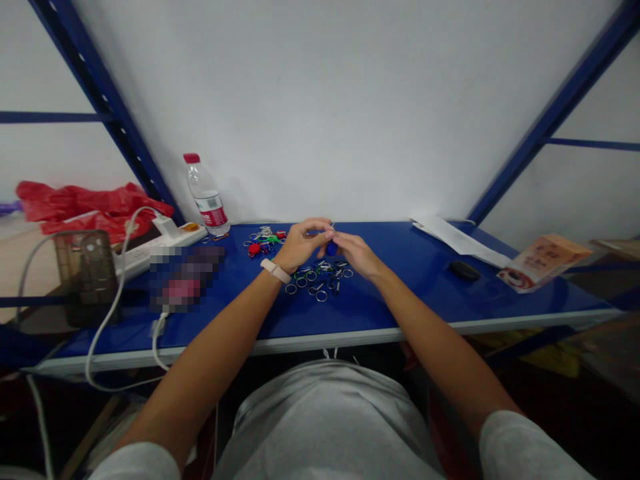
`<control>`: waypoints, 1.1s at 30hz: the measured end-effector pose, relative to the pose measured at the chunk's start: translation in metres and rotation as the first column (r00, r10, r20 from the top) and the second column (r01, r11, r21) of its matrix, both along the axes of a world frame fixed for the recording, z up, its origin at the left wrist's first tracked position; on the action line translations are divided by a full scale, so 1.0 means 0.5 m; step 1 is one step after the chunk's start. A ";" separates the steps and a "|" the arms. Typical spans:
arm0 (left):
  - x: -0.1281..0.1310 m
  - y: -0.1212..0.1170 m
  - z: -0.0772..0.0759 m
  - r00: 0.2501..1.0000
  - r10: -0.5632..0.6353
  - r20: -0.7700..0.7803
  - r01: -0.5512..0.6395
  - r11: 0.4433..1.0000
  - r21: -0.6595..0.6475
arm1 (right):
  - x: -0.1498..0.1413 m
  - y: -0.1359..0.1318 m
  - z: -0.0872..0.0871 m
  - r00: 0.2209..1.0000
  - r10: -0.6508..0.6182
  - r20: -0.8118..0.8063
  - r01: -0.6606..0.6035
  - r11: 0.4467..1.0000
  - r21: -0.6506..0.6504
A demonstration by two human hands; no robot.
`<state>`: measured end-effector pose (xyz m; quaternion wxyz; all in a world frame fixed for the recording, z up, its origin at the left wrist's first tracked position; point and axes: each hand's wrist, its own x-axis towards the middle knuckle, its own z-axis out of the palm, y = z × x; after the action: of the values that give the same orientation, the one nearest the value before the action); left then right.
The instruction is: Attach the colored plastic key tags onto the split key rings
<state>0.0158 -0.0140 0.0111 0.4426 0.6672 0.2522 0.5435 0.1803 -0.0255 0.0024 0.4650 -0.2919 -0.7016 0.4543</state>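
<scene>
My left hand (303,243), with a pale band on its wrist, is closed with its fingertips on a small blue keychain (331,249). My right hand (357,253) meets it from the other side, fingers pinched on the same piece. A bit of shiny metal shows between the fingertips; the rest is hidden by the fingers. Just below both hands lies a loose pile of split key rings (321,295) with dark and metallic fittings. Beyond my left wrist sits a second cluster of keychains, with red (255,249), green and silver parts.
On the blue table (400,293) stand a water bottle (210,203), a power strip (145,257) with a white cable, and a charging phone (185,283). To the right lie white papers (457,240), a dark oval object (464,270) and an orange-white box (543,263). A wall rises behind.
</scene>
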 end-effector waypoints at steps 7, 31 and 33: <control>-0.002 0.000 0.006 0.999 -0.044 -0.009 0.045 0.998 0.052 | 0.005 -0.012 0.014 0.993 0.042 -0.114 -0.068 0.970 -0.235; -0.008 0.015 -0.010 0.885 0.216 -0.412 -0.124 0.963 0.239 | 0.024 0.000 -0.003 0.833 -0.481 0.274 0.319 0.822 0.472; -0.008 0.019 -0.016 0.873 0.217 -0.438 -0.124 0.965 0.231 | 0.026 0.003 -0.006 0.830 -0.469 0.302 0.258 0.803 0.538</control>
<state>0.0118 -0.0044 0.0032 0.2529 0.7918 0.3531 0.4295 0.1931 -0.0239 -0.0006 0.4398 -0.3915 -0.8028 0.0940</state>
